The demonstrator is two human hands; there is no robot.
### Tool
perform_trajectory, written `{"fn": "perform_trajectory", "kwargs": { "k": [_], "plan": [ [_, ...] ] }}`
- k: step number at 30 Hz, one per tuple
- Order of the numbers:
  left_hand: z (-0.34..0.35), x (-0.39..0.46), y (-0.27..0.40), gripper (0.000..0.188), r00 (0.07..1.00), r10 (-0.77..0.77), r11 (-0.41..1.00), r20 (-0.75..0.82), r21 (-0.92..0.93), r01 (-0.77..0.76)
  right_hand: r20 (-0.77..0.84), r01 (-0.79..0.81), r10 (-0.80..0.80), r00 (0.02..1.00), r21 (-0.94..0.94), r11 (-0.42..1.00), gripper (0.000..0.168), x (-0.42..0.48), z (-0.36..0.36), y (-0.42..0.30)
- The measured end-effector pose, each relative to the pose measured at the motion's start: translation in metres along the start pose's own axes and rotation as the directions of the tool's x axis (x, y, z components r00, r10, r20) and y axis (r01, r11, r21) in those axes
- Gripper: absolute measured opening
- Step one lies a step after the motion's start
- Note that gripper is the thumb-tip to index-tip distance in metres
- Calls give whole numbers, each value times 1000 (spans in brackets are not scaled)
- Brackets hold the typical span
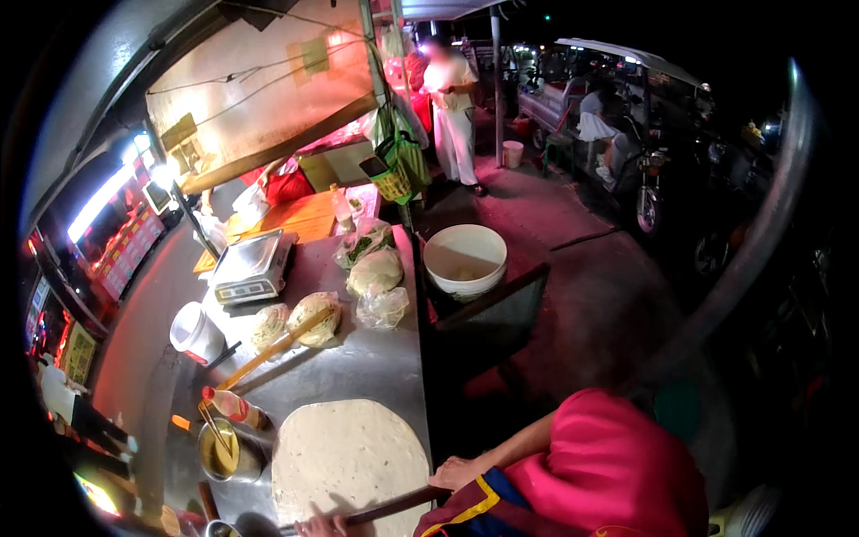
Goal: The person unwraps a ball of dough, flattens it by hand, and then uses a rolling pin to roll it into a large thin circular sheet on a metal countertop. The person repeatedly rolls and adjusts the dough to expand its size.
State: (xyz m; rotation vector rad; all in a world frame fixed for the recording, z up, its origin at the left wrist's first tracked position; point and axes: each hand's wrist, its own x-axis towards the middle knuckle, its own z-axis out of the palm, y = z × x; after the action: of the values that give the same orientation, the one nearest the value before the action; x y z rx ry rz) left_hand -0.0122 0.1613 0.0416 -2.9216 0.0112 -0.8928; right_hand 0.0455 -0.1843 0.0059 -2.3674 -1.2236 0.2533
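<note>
A wide, flat sheet of dough (352,450) with small dark flecks lies on a metal worktop (376,366). Across its near end runs a dark wooden rolling pin (396,502). My right hand (460,473) grips the pin's right end, just off the dough's edge. Farther left on the pin is my left hand (321,525), partly cut off by the bottom of the picture. Beside the dough stands a metal pot (248,463) of yellowish liquid with chopsticks (215,429) in it. A red-capped plastic bottle (238,407) is close behind the pot.
A long wooden stick (275,352) leans on bagged dough (315,319). Farther up are a white bucket (196,332), a digital scale (249,265) and more bags (376,272). A large white tub (465,258) stands right of the worktop. A person (453,107) stands beyond.
</note>
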Motion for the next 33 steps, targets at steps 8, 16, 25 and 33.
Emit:
{"fn": "perform_trajectory", "kwargs": {
  "k": [8, 16, 25, 33],
  "plan": [
    [-11, 43, -33, 71, 918, -54, 925, 392, -326, 194, 3, -39, 41, 999, -221, 974, 31, -22, 19, -51],
    [-84, -45, -9, 54, 978, 199, 933, 67, -317, -169, 120, -61, 71, 990, -85, 995, 26, -27, 30, -100],
    [-130, -102, -80, 64, 900, 97, 969, 425, -246, 12, 406, -80, 37, 913, 91, 993, 35, -19, -28, -135],
    [-147, -122, -21, 32, 949, -82, 964, 304, -216, 152, 133, 138, -122, 984, -120, 983, 24, 42, -108, -57]
  ]
}}
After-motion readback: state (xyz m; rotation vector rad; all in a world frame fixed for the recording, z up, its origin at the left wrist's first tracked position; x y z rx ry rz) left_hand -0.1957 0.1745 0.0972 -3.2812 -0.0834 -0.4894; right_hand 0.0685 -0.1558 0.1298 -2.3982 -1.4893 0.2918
